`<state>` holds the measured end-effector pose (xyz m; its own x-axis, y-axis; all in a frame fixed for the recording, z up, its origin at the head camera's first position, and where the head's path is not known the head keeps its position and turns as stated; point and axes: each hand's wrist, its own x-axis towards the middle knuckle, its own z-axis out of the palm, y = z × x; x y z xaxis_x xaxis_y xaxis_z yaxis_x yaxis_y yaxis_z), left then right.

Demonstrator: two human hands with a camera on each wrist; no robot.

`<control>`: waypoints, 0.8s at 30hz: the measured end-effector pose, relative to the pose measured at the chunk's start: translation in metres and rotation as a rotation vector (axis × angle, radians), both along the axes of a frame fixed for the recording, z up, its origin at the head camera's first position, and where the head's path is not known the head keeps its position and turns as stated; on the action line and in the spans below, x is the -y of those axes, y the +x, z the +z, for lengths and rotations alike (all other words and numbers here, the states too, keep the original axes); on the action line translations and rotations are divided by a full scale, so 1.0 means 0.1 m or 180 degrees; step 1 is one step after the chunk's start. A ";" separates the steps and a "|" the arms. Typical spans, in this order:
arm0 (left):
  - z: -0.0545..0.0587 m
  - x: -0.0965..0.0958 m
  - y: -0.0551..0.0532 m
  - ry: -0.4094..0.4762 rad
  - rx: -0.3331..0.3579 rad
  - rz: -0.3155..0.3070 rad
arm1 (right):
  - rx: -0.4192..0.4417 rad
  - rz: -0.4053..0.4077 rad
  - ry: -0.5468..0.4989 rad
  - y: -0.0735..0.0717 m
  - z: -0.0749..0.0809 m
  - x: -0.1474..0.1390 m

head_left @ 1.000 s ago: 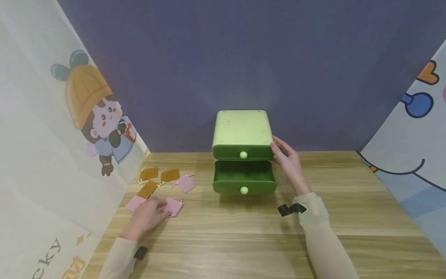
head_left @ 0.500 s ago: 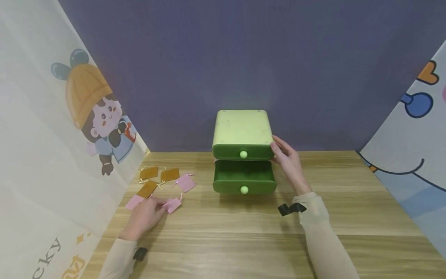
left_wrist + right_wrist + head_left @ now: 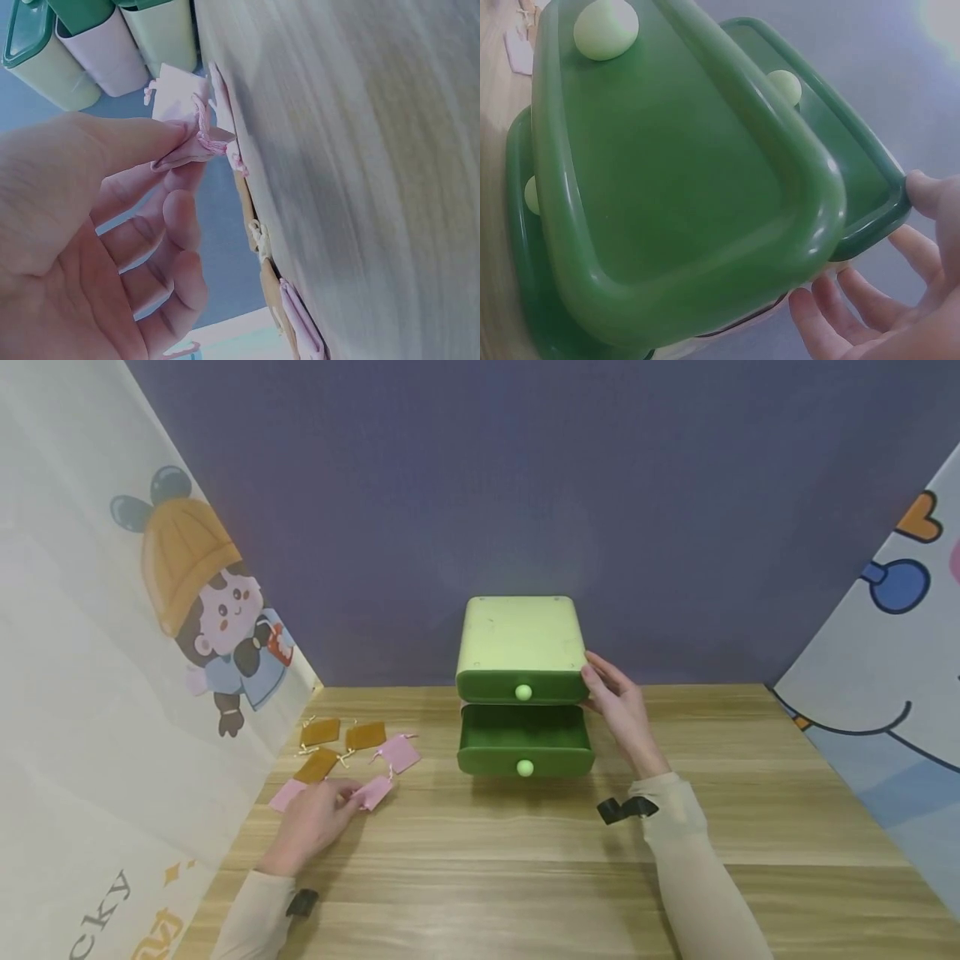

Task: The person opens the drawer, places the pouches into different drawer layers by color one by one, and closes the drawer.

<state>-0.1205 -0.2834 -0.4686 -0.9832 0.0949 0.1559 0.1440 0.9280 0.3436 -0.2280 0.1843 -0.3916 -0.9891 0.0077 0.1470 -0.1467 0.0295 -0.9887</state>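
In the head view, my left hand [image 3: 313, 822] pinches a pink drawstring pouch [image 3: 372, 793] between thumb and index finger, its other fingers loosely curled in the left wrist view. Another pink pouch [image 3: 399, 753] lies just beyond, and a third pink pouch [image 3: 287, 795] is partly covered by the hand. A small drawer cabinet [image 3: 521, 631] has its middle green drawer [image 3: 495, 762] pulled out; the part of its inside that shows is bare. My right hand [image 3: 621, 714] rests against the cabinet's right side, thumb at the top drawer's corner [image 3: 889, 199] and fingers spread along the side.
Three brown drawstring pouches [image 3: 317, 766] lie on the wooden table [image 3: 480, 877] at the left. A dark wall [image 3: 390, 527] stands behind the cabinet. Printed panels flank the table. The bottom drawer [image 3: 536, 277] sits under the pulled-out one.
The pink pouch at my left hand lay nearly flat a second ago; now it is pinched, bunched and tilted up, a little farther from me. The right hand and cabinet stay still.
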 end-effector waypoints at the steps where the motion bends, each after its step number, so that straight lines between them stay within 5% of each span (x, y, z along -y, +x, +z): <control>1: 0.01 0.00 0.00 0.0003 -0.0001 0.0006 | -0.0004 -0.0004 -0.0006 0.00 0.00 0.00; 24: 0.10 -0.13 -0.04 0.0204 -0.0233 0.0070 | -0.0017 0.0015 0.0105 0.01 -0.01 -0.01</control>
<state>-0.1243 -0.2707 -0.4590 -0.9707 0.0608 0.2324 0.1507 0.9077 0.3917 -0.2271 0.1855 -0.3927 -0.9883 -0.0020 0.1522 -0.1521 0.0615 -0.9865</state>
